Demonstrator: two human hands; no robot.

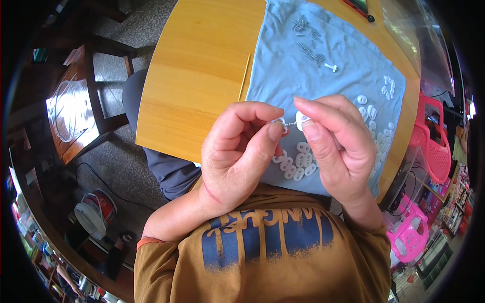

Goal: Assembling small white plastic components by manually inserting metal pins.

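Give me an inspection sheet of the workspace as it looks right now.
Surface: wooden table, half covered by a blue cloth.
Job's things: a small white ring and a thin metal pin, held between the two hands above the cloth.
Clutter: loose white rings along the cloth's near and right side, a heap of metal pins at its far end, a thin wooden stick beside the cloth.
Fingers: left hand pinches the pin; right hand pinches the ring.
Cables: a dark cord on the floor.
Surroundings: pink plastic basket, pink chair, dark wooden stool.
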